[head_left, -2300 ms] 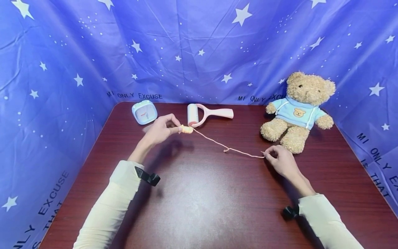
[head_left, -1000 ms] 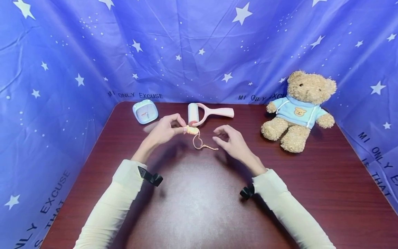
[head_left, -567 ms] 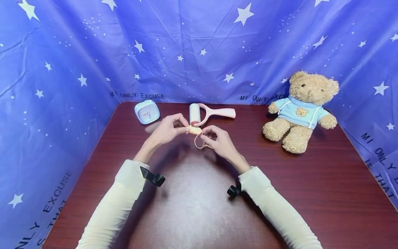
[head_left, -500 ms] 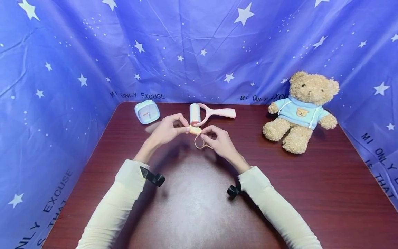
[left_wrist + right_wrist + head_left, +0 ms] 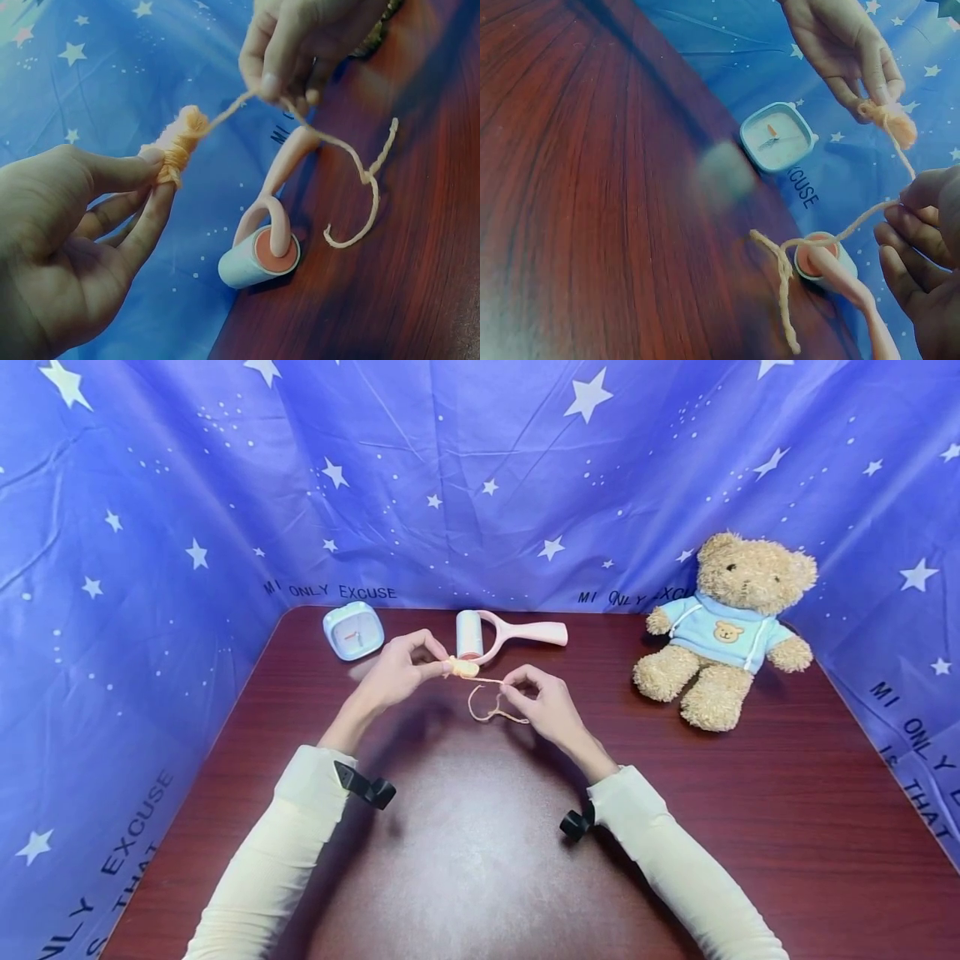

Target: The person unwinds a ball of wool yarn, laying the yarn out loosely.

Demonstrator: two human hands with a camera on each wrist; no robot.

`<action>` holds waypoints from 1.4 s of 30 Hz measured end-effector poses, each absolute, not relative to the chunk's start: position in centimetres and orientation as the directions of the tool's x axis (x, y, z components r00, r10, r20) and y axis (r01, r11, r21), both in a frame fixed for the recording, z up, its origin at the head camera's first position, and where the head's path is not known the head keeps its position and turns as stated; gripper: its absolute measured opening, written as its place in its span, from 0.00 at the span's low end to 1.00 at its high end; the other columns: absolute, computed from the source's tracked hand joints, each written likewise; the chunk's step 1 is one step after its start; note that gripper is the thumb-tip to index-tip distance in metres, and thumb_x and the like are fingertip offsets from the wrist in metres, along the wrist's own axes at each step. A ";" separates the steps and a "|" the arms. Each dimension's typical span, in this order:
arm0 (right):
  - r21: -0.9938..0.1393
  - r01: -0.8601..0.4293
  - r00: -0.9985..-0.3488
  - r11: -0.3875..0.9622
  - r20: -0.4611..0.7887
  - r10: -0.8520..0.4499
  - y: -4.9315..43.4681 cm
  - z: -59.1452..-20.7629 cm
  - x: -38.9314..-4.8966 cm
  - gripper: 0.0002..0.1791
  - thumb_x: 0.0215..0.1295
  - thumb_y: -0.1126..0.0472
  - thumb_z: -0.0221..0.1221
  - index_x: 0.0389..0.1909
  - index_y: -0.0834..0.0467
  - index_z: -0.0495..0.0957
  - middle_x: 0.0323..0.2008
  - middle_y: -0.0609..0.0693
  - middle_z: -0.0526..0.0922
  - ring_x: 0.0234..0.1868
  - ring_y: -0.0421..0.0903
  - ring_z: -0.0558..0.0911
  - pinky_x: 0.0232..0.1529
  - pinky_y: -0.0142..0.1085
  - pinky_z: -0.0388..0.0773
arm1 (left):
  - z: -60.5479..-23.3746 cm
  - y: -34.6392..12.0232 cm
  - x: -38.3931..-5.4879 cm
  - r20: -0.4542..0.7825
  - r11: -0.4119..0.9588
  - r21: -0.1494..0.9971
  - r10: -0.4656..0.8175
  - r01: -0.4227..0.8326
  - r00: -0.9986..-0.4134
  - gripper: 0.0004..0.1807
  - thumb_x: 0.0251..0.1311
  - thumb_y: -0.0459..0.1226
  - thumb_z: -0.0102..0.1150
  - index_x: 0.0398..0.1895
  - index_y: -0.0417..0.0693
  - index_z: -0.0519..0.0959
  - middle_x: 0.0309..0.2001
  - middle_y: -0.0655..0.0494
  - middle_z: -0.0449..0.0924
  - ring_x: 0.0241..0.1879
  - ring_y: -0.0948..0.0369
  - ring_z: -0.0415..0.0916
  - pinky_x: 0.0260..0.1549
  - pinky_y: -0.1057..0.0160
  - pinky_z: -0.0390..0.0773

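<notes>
Between thumb and fingers, my left hand (image 5: 395, 670) pinches a small wound bundle of peach yarn (image 5: 178, 150). A strand of yarn (image 5: 487, 680) runs from the bundle to my right hand (image 5: 546, 703), whose thumb and fingertips pinch it. Past that pinch the loose tail hangs in a curve, with a knot or fork (image 5: 366, 178) partway along it. Both hands are above the table, close together, just in front of the lint roller (image 5: 469, 635). In the right wrist view the strand crosses in front of the roller's end.
The lint roller lies at the back of the dark red wooden table (image 5: 465, 860), its pink handle pointing right. A light blue clock (image 5: 353, 632) stands back left. At the back right sits a teddy bear (image 5: 723, 635) in a blue hoodie. Blue star-printed cloth (image 5: 450, 468) surrounds the table.
My right hand let go of the outstretched yarn end, came left to the bundle and pinched the strand near it. Now it has drawn slightly right, pulling a short length straight. The left hand keeps its hold.
</notes>
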State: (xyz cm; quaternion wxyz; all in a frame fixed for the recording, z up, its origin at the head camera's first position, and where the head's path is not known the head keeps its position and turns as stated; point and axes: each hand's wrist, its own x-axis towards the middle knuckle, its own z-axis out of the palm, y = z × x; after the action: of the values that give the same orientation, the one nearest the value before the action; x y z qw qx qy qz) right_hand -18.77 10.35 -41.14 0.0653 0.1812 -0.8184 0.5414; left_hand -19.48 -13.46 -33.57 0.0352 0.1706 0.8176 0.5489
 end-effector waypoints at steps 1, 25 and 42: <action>-0.864 -0.365 -0.927 0.347 0.302 -0.224 10.6 -41.1 -18.6 0.04 0.63 0.60 0.62 0.33 0.57 0.80 0.31 0.52 0.85 0.33 0.42 0.81 0.38 0.31 0.77 | -33.2 -13.4 -19.2 0.130 0.345 0.907 0.316 0.241 -0.940 0.06 0.56 0.24 0.61 0.34 0.28 0.74 0.37 0.37 0.79 0.34 0.55 0.78 0.32 0.73 0.75; -0.856 -0.369 -0.929 0.362 0.353 -0.113 14.8 -35.9 -15.7 0.06 0.62 0.69 0.61 0.36 0.69 0.78 0.32 0.64 0.82 0.30 0.36 0.76 0.34 0.24 0.73 | -35.7 -14.7 -21.0 0.125 0.372 0.897 0.305 0.239 -0.944 0.06 0.56 0.28 0.64 0.32 0.37 0.76 0.35 0.44 0.81 0.31 0.62 0.78 0.32 0.71 0.76; -0.863 -0.338 -0.937 0.376 0.347 -0.047 18.1 -35.7 -15.7 0.07 0.63 0.70 0.59 0.38 0.71 0.77 0.30 0.50 0.80 0.32 0.31 0.77 0.36 0.21 0.74 | -35.6 -14.9 -20.8 0.113 0.382 0.896 0.297 0.227 -0.948 0.06 0.55 0.27 0.64 0.31 0.38 0.75 0.32 0.46 0.81 0.32 0.58 0.78 0.30 0.70 0.74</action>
State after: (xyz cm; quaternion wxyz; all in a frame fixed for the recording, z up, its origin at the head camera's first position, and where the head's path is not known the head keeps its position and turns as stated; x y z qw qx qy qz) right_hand -15.69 18.05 -35.72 0.1333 0.1175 -0.8187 0.5460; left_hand -20.76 -14.91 -35.63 0.0328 0.1576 0.8307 0.5329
